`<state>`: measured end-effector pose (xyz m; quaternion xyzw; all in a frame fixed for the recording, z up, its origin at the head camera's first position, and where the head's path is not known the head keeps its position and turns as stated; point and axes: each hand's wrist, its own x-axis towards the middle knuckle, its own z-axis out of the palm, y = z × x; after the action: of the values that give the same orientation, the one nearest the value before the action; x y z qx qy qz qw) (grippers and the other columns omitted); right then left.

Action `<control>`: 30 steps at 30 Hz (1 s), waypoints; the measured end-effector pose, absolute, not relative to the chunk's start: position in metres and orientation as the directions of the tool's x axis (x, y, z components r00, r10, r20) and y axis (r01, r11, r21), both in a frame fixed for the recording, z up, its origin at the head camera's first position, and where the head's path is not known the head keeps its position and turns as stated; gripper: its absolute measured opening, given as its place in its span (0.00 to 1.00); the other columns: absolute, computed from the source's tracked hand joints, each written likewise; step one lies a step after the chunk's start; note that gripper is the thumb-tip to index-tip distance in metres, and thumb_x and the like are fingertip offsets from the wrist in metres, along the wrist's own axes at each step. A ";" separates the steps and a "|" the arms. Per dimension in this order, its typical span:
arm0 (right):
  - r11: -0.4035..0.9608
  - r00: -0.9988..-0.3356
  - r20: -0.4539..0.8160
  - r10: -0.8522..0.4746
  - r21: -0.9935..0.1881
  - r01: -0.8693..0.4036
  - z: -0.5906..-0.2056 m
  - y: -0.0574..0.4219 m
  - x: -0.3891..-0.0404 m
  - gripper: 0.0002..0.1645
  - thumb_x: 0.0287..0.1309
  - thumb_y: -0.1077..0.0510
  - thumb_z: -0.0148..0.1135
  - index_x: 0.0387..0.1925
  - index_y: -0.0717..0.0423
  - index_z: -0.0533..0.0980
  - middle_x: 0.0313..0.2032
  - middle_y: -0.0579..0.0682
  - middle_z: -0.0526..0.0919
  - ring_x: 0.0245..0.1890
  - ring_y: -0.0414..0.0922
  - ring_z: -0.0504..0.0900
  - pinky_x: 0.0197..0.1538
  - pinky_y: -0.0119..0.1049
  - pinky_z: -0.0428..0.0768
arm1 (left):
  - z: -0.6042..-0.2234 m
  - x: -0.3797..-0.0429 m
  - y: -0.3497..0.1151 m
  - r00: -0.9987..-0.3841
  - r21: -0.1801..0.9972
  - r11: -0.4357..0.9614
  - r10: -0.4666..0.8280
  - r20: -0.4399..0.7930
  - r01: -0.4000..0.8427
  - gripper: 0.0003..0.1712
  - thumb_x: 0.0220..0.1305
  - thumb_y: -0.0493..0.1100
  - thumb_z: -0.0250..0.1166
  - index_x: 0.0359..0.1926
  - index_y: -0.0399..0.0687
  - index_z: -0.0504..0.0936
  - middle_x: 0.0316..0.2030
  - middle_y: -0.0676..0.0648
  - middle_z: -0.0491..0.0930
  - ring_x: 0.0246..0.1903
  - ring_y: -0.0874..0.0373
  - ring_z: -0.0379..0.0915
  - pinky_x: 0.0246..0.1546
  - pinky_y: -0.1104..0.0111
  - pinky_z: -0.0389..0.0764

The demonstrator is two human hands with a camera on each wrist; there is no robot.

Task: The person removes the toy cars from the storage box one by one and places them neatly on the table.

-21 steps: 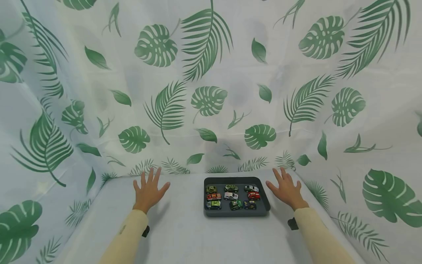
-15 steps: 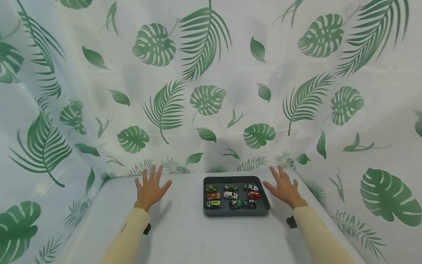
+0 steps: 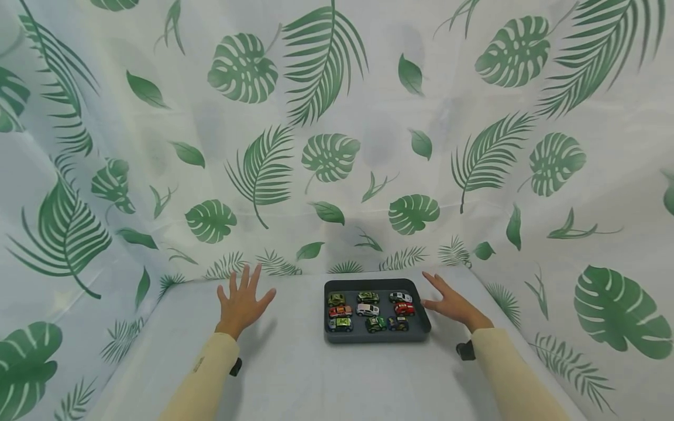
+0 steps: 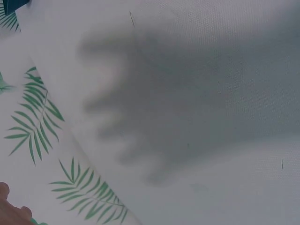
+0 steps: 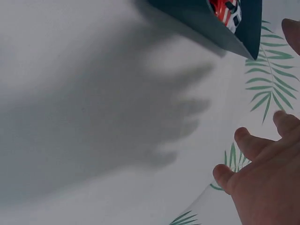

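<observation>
A dark grey tray [image 3: 376, 337] lies on the white table, with several small toy cars inside in rough rows. Among them are a white car [image 3: 367, 310], a red car [image 3: 404, 309] and a green car [image 3: 376, 324]. Left of the tray, well apart from it, my left hand [image 3: 243, 304] hovers above the table with its fingers spread, holding nothing. My right hand [image 3: 454, 304] hovers by the tray's right side, fingers extended and holding nothing. In the right wrist view, the tray's corner [image 5: 220, 37] shows above that hand's shadow.
A white cloth printed with green leaves hangs behind the table [image 3: 295, 374] and along both sides. Each wrist wears a small black device, such as the one on the right wrist [image 3: 466, 351]. Hand shadows fall on the tabletop.
My right hand has turned, so its fingers now look closer together and point more toward the tray. The left hand stays nearly in place. The head view has shifted slightly.
</observation>
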<state>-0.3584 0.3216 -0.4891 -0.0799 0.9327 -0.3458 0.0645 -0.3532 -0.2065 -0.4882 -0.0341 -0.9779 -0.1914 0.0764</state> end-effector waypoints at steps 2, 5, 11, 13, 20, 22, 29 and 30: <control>0.736 -0.973 -0.067 -0.222 -0.666 -0.122 -0.491 0.324 -0.356 0.51 0.72 0.53 0.67 0.84 0.64 0.51 0.80 0.78 0.40 0.79 0.78 0.41 0.72 0.80 0.47 | -0.490 -0.354 -0.206 -0.987 0.369 0.925 0.036 0.157 0.093 0.52 0.78 0.67 0.57 0.88 0.49 0.46 0.85 0.33 0.40 0.81 0.26 0.28 0.71 0.24 0.29; 0.721 -0.971 -0.060 -0.231 -0.680 -0.130 -0.499 0.325 -0.355 0.48 0.71 0.57 0.66 0.82 0.66 0.54 0.80 0.77 0.46 0.78 0.78 0.44 0.73 0.78 0.48 | -0.492 -0.355 -0.204 -0.987 0.374 0.922 0.038 0.158 0.096 0.51 0.79 0.67 0.57 0.88 0.50 0.46 0.85 0.34 0.40 0.81 0.25 0.28 0.71 0.24 0.29; 0.714 -0.979 -0.057 -0.194 -0.693 -0.101 -0.517 0.323 -0.358 0.46 0.68 0.61 0.64 0.82 0.66 0.57 0.78 0.75 0.56 0.75 0.78 0.56 0.72 0.75 0.59 | -0.496 -0.355 -0.196 -0.987 0.388 0.916 0.048 0.156 0.106 0.51 0.78 0.67 0.56 0.88 0.50 0.47 0.84 0.33 0.42 0.80 0.24 0.31 0.70 0.23 0.30; 0.695 -0.979 -0.046 -0.200 -0.711 -0.109 -0.521 0.324 -0.358 0.45 0.67 0.62 0.65 0.80 0.69 0.58 0.76 0.76 0.60 0.74 0.78 0.59 0.71 0.75 0.61 | -0.495 -0.354 -0.193 -0.987 0.403 0.909 0.051 0.152 0.109 0.51 0.78 0.67 0.57 0.88 0.49 0.47 0.84 0.33 0.43 0.80 0.24 0.32 0.70 0.22 0.30; 0.668 -0.974 -0.030 -0.223 -0.732 -0.130 -0.526 0.328 -0.356 0.40 0.67 0.63 0.64 0.77 0.71 0.64 0.71 0.77 0.68 0.73 0.77 0.63 0.71 0.74 0.62 | -0.488 -0.358 -0.179 -0.982 0.440 0.887 0.070 0.176 0.142 0.51 0.77 0.64 0.59 0.87 0.48 0.48 0.84 0.33 0.47 0.79 0.23 0.39 0.69 0.22 0.31; 0.670 -0.974 -0.040 -0.224 -0.732 -0.124 -0.527 0.329 -0.356 0.39 0.68 0.62 0.63 0.77 0.70 0.65 0.71 0.76 0.69 0.74 0.77 0.62 0.72 0.74 0.61 | -0.486 -0.360 -0.174 -0.977 0.459 0.873 0.081 0.197 0.165 0.51 0.77 0.62 0.61 0.87 0.47 0.49 0.83 0.33 0.49 0.78 0.22 0.41 0.69 0.21 0.32; 0.663 -0.971 -0.079 -0.227 -0.743 -0.095 -0.529 0.328 -0.352 0.38 0.72 0.61 0.62 0.78 0.67 0.65 0.71 0.75 0.71 0.72 0.76 0.65 0.70 0.76 0.62 | -0.478 -0.368 -0.154 -0.963 0.520 0.821 0.125 0.238 0.235 0.47 0.76 0.56 0.63 0.86 0.51 0.52 0.82 0.38 0.57 0.77 0.24 0.48 0.70 0.23 0.38; 0.666 -0.971 -0.087 -0.224 -0.741 -0.087 -0.530 0.328 -0.351 0.38 0.72 0.60 0.62 0.78 0.66 0.65 0.70 0.74 0.72 0.72 0.75 0.66 0.70 0.76 0.63 | -0.477 -0.369 -0.150 -0.963 0.523 0.819 0.128 0.236 0.237 0.47 0.76 0.55 0.63 0.86 0.51 0.53 0.81 0.38 0.59 0.77 0.25 0.49 0.71 0.23 0.39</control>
<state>-0.3509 0.3276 -0.5299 -0.0856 0.9087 -0.3995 0.0857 -0.3692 -0.1498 -0.4771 -0.0962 -0.9488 -0.2852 0.0957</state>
